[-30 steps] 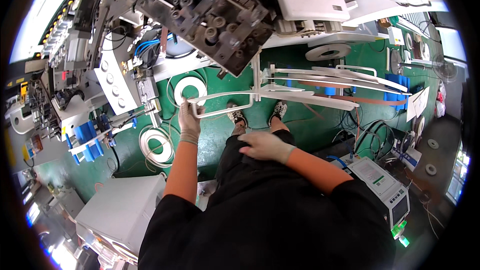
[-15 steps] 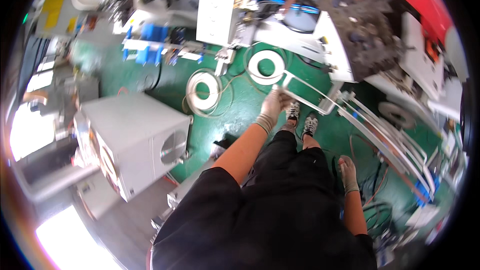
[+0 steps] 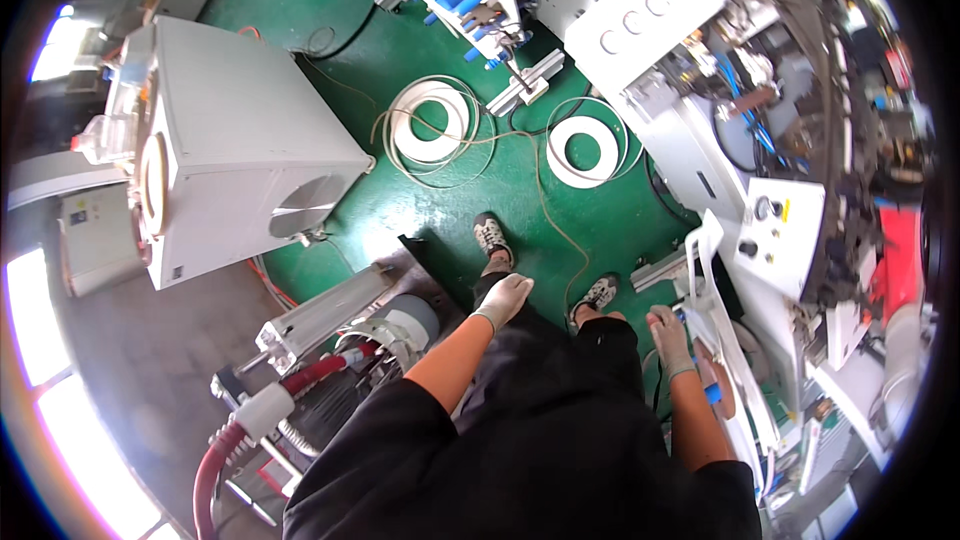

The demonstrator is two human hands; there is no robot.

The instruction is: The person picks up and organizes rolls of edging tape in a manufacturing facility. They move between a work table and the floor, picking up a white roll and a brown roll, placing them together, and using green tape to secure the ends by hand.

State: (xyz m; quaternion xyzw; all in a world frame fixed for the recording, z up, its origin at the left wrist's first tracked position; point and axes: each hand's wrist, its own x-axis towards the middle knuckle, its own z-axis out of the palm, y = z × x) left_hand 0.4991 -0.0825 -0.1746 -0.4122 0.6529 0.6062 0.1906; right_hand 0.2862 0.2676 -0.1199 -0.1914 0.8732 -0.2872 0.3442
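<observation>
White rails [image 3: 742, 370] run beside the right hand [image 3: 671, 342]; coils [image 3: 458, 120] lie beyond the left hand [image 3: 506, 299] (grip unclear on both).

A slender white frame [image 3: 742, 360] of long, gently curved bars extends just beside the right hand [image 3: 671, 338].

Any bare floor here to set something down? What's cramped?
Free: green floor between grey cabinet, left white ring and left shoe; another patch between right white ring and right shoe, right of the beige cable. Crowded: beside the right hand, where the white frame stands; lower left, around the red hose.
</observation>
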